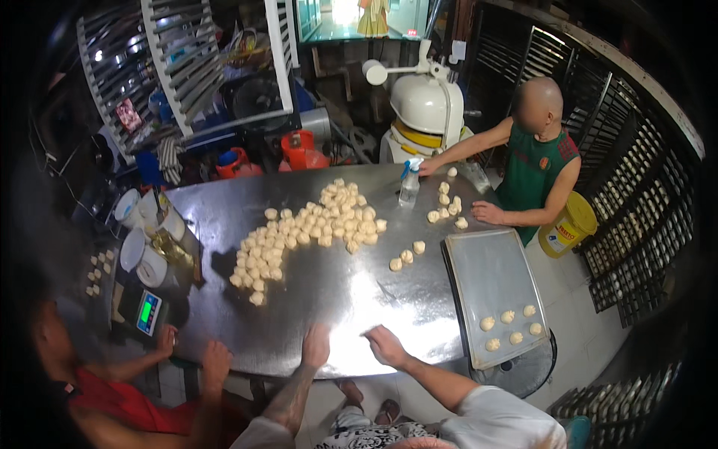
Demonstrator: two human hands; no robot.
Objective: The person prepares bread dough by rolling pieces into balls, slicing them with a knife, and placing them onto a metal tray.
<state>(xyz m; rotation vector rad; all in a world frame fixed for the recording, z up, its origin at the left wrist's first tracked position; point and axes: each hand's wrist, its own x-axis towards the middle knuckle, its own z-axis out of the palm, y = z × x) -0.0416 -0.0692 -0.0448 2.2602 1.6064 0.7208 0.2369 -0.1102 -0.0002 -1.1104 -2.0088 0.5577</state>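
Note:
My left hand [315,345] rests at the near edge of the steel table [217,329], seen from the back; its fingers are smeared and hard to read. My right hand [385,346] is just to the right of it, over a bright glare on the tabletop, its fingers stretched to the left and nothing seen in them. Beyond both hands lies a large pile of pale dough balls [299,228], touching neither. A few separate dough balls [407,257] lie to its right.
A metal tray [497,277] with several dough pieces sits at the right edge. One co-worker [535,161] stands far right near a spray bottle [408,183]; another [142,374] is at left by a digital scale [148,313] and white buckets [142,254]. Racks [628,194] line the right.

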